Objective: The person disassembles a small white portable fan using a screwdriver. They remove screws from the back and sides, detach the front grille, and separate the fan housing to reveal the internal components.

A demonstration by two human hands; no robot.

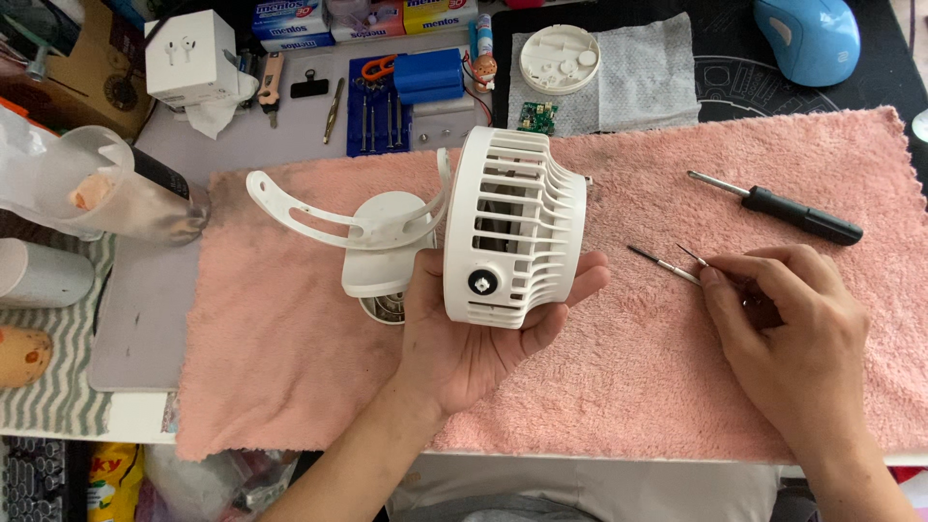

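My left hand (pixel 474 338) cradles a white fan cage housing (pixel 512 227) from below, its slatted back turned toward me and a black shaft hole low on it. A white U-shaped bracket and clip base (pixel 372 232) hang off its left side over a pink towel (pixel 290 367). My right hand (pixel 793 329) rests on the towel to the right, fingers pinched on a thin metal tool (pixel 691 255). A slim silver precision screwdriver (pixel 662 264) lies right beside those fingertips. A black-handled screwdriver (pixel 788 210) lies farther back on the towel.
Behind the towel are a round white cover (pixel 559 58) on a grey cloth, a small green circuit board (pixel 536 117), a blue screwdriver set (pixel 406 97), a white box (pixel 191 56) and a blue mouse (pixel 807 37). A clear plastic cup (pixel 106 188) lies at the left.
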